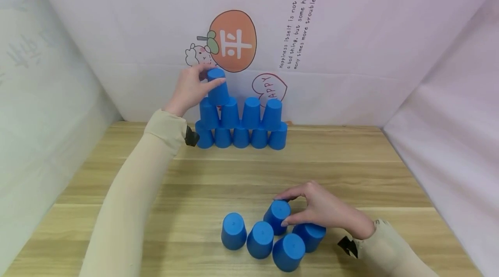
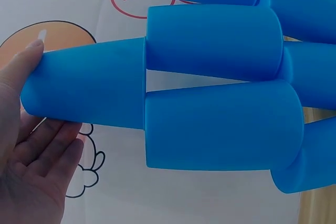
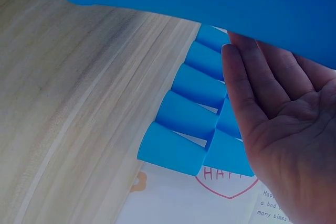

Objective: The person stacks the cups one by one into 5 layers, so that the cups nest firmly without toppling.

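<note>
My left hand (image 1: 192, 86) pinches an upside-down blue cup (image 2: 89, 85) near its narrow base, thumb on one side and fingers on the other. The cup's rim meets the bases of the two leftmost cups in the upper row (image 1: 230, 113) of a stacked wall. Below, a longer bottom row (image 1: 241, 137) of blue cups stands on the table. Nearer to me, my right hand (image 1: 321, 207) holds another upturned blue cup (image 1: 278, 216) between thumb and fingers, at the back of a loose group. In the right wrist view, a large blue surface hides the fingertips.
Around the right hand stand several more upturned blue cups (image 1: 260, 240), one just under the palm. The wooden table (image 1: 187, 190) ends at a printed white cloth (image 1: 331, 52) right behind the stack. White cloth also hangs on both sides.
</note>
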`<state>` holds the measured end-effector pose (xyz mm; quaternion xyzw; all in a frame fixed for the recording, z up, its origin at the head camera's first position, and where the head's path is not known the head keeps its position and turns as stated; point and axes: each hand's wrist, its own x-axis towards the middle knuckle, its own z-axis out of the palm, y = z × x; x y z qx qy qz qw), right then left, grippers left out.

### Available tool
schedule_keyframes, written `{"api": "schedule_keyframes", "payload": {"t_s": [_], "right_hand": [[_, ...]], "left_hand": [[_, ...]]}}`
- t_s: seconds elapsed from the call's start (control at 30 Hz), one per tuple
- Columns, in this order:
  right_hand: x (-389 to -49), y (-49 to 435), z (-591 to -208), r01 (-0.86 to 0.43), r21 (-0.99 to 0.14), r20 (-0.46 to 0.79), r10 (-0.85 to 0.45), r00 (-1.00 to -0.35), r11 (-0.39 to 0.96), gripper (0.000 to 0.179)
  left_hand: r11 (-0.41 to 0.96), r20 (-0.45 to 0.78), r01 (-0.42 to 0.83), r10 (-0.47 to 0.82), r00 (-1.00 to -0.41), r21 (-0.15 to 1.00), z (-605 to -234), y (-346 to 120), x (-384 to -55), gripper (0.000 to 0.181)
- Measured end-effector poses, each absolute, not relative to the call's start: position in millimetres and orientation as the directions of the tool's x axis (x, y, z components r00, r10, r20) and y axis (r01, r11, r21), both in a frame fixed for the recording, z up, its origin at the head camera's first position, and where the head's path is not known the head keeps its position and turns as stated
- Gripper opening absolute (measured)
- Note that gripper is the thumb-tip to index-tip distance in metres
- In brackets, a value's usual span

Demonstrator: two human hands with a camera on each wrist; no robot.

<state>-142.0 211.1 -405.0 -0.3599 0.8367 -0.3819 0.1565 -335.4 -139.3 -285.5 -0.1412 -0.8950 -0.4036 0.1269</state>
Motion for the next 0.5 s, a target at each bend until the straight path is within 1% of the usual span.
{"api": "schedule_keyframes", "payload": {"t_s": [0.17,0.3,0.4,0.5], "right_hand": [[-142.4,211.3,-405.7,-0.474,-0.756,0.005,-0.720,-0.694,0.452,0.054],[-142.0,211.1,-405.4,-0.467,-0.757,-0.002,-0.717,-0.697,0.457,0.054],[-141.5,210.8,-404.6,-0.465,-0.756,-0.005,-0.714,-0.700,0.460,0.054],[-141.2,210.5,-404.1,-0.466,-0.754,-0.004,-0.713,-0.702,0.463,0.053]], "left_hand": [[0.630,0.343,0.363,0.159,-0.926,0.687,-287.0,-139.8,-335.6,0.071],[0.617,0.347,0.358,0.145,-0.927,0.701,-287.6,-140.9,-332.6,0.078],[0.612,0.357,0.353,0.121,-0.926,0.707,-284.5,-142.0,-325.8,0.082],[0.613,0.394,0.379,0.118,-0.912,0.694,-280.1,-143.2,-316.0,0.083]]}}
